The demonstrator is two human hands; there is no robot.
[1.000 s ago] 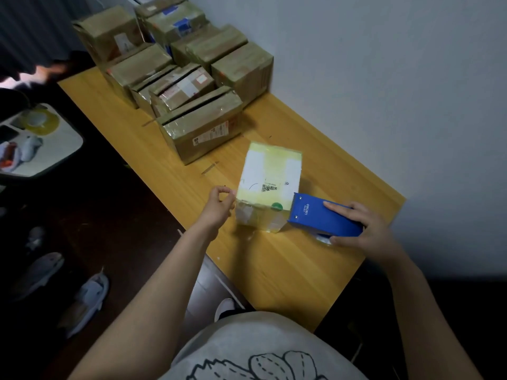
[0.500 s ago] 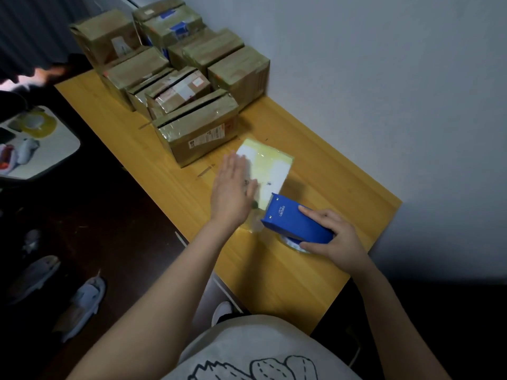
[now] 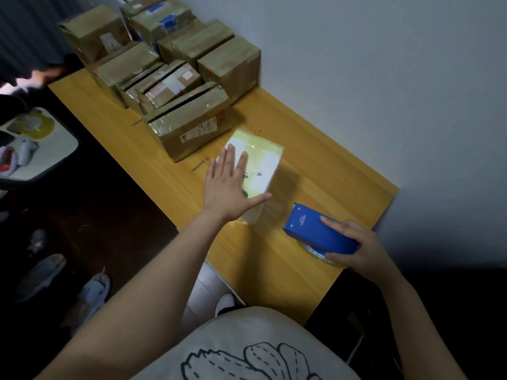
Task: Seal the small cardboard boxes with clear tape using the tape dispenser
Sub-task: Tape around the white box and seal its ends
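A yellow wooden table [image 3: 315, 171] stands against a pale wall [image 3: 384, 78]. At frame centre we see the small yellow-and-white box [image 3: 263, 163] lying on it. The left hand [image 3: 227, 185] presses flat on the box top, fingers straight and spread. To the lower right, apart from the box, the right hand [image 3: 356, 248] grips the blue tape dispenser [image 3: 315, 231], fingers curled round its body, with the clear tape roll [image 3: 315, 250] beneath. Taped brown cardboard boxes [image 3: 189, 124] crowd the table's upper-left end.
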